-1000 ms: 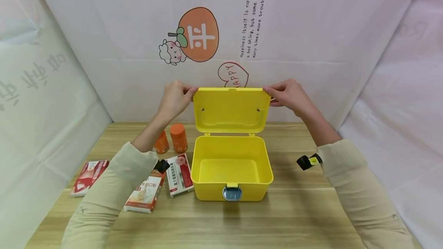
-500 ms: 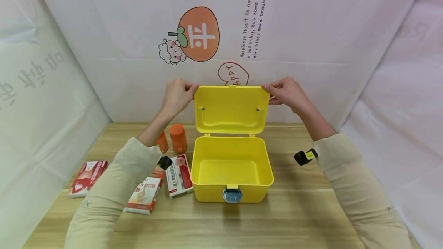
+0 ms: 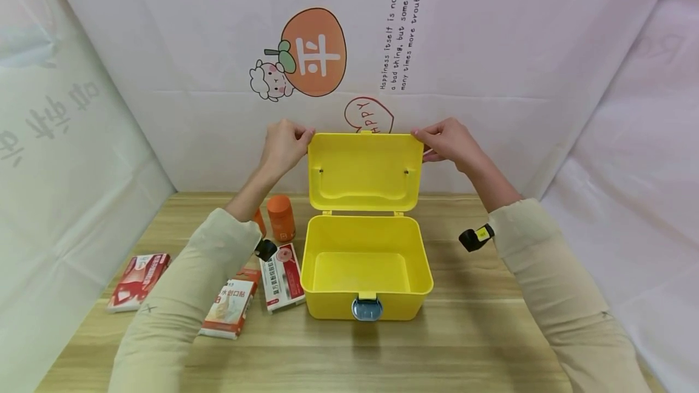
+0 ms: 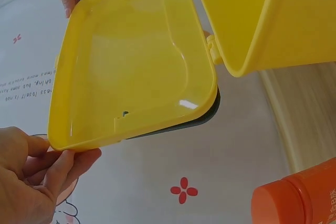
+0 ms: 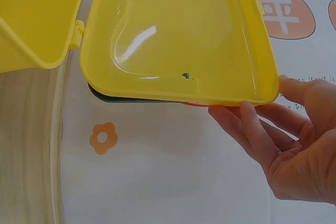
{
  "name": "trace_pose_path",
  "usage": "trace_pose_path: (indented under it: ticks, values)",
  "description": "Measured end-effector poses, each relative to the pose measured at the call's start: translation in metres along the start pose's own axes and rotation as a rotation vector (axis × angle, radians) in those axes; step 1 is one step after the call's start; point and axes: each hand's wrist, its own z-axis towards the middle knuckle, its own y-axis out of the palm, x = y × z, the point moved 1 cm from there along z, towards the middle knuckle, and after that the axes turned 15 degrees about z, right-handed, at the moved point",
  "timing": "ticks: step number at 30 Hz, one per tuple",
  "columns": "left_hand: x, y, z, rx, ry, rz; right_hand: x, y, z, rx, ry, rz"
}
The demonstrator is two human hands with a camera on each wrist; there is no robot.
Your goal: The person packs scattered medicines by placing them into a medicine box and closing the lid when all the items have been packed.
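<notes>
In the head view a yellow plastic box (image 3: 367, 306) stands on the wooden table with its lid (image 3: 364, 168) raised on two hinges at the back. The inside of the box is bare, and a bluish clear latch (image 3: 367, 309) hangs on its front. My left hand (image 3: 284, 149) pinches the lid's upper left corner between thumb and fingers. At the upper right corner my right hand (image 3: 450, 145) grips the lid the same way. Both wrist views show thumb and fingers on the lid's corners. Something dark green shows behind the lid (image 4: 205, 116).
Left of the box are an orange bottle (image 3: 281, 218), a second one partly hidden by my left arm, a white and red medicine box (image 3: 282, 278), an orange and white box (image 3: 232, 305) and a red and white box (image 3: 139, 282). A printed cloth (image 3: 218, 138) hangs close behind.
The lid has tilted slightly further back, with both hands still holding its corners. My forearms have come a little inward. The box and the items on the left stay where they were.
</notes>
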Motion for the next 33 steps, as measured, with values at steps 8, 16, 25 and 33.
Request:
trace_pose_path:
  ticks: [8,16,25,33]
  values:
    - [-0.003,0.007,0.008,-0.020,-0.028,0.009,0.003,0.001,0.010,0.005,0.049,-0.018]
    - [-0.008,0.016,0.017,-0.024,-0.049,0.012,0.007,0.003,0.021,-0.001,0.086,-0.008]
    - [-0.012,0.024,0.024,-0.045,-0.060,0.021,0.012,0.006,0.032,0.001,0.123,0.008]
    - [-0.014,0.029,0.029,-0.050,-0.053,0.030,0.018,0.008,0.041,0.008,0.138,0.001]
